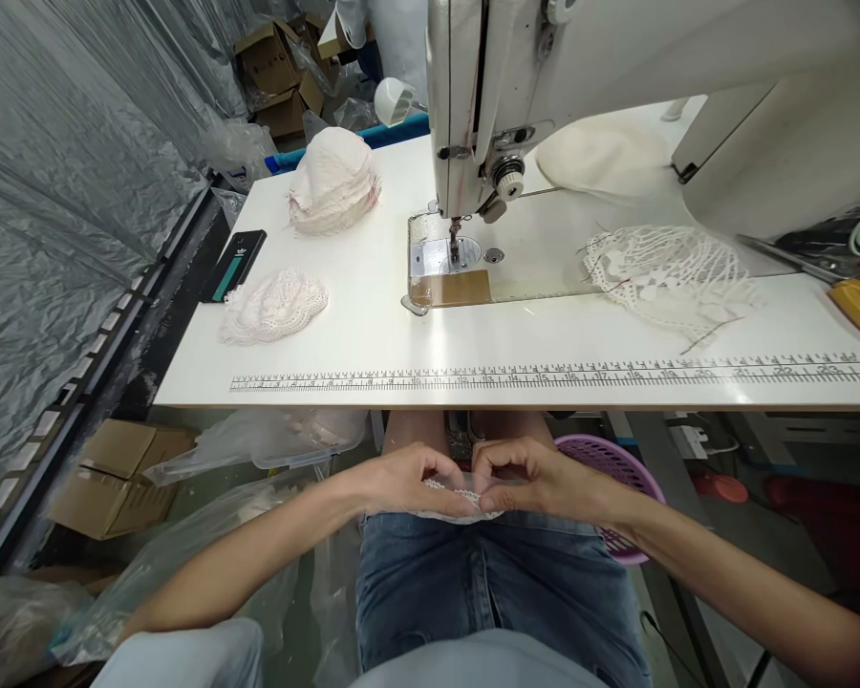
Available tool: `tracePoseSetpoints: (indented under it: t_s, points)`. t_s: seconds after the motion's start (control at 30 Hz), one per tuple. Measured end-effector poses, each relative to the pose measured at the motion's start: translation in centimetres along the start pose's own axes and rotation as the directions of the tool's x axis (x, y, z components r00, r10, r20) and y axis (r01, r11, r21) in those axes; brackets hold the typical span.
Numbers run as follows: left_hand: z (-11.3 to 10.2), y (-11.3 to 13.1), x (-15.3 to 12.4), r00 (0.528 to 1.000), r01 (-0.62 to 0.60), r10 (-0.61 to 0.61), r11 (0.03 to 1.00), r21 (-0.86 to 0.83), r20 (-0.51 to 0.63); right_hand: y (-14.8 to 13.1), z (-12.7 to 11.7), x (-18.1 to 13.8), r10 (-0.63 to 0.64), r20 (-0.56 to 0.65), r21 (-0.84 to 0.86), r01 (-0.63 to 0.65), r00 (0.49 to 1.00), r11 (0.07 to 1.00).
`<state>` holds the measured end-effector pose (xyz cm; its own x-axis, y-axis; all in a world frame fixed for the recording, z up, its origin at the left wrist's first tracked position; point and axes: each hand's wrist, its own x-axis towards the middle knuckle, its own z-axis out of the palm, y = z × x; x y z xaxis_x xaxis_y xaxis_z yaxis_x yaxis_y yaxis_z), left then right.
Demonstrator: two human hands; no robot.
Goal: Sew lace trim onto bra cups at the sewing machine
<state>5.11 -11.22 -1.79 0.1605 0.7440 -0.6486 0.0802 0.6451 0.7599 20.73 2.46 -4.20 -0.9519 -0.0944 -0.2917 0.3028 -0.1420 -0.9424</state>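
Note:
Below the table edge, over my lap, my left hand (417, 481) and my right hand (514, 476) meet on a small piece of white lace fabric (459, 517). The fingers of both hands are closed in a pinch along its edge, thumbs toward me. Part of the lace hides behind the fingers. Ahead on the table stands a white sewing machine (473, 105), its presser foot (455, 244) over the metal needle plate. More white lace netting (670, 272) lies to the right of the needle.
Pale pink fabric cups (333, 182) and a pink lace piece (276, 308) lie at left beside a dark phone (235, 268). Yellow-handled scissors (856, 304) rest at right. A printed ruler (545, 378) runs along the front edge. A purple basket (612, 461) stands below.

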Motion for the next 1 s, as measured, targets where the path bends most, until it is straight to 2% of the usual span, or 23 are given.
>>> tracePoseSetpoints:
  t_s: [0.13, 0.23, 0.37, 0.5, 0.63, 0.8, 1.0]
  points:
    - [0.1, -0.2, 0.4, 1.000, 0.010, -0.011, 0.998, -0.064, -0.021, 0.5, -0.3, -0.1, 0.008, 0.056, 0.033, -0.010, 0.998, 0.999]
    - [0.0, -0.3, 0.1, 0.999, -0.008, 0.005, 0.998, -0.059, -0.047, 0.9, -0.4, 0.0, -0.009, 0.110, -0.012, 0.010, 0.994, 1.000]
    - [0.0, -0.5, -0.1, 0.996, -0.042, 0.038, 0.998, -0.038, -0.084, 1.0, -0.4, 0.3, -0.005, 0.086, -0.087, 0.012, 0.996, 0.996]
    - [0.2, -0.7, 0.0, 0.992, -0.067, 0.062, 0.997, -0.037, -0.110, 0.8, -0.3, 0.5, 0.003, 0.109, -0.077, 0.006, 0.994, 0.997]
    - [0.2, -0.8, 0.1, 0.990, -0.055, 0.049, 0.998, -0.043, -0.134, 0.9, -0.1, 0.5, -0.018, 0.066, -0.073, 0.022, 0.998, 0.997]
    - [0.4, -0.7, 0.0, 0.979, -0.107, 0.111, 0.994, 0.035, -0.171, 1.0, 0.0, 0.5, -0.034, 0.087, -0.061, 0.039, 0.996, 0.997]
    - [0.5, -0.8, -0.2, 0.982, -0.061, 0.060, 0.998, 0.005, -0.179, 1.1, 0.3, 0.7, 0.009, 0.038, -0.049, -0.007, 0.999, 0.999]
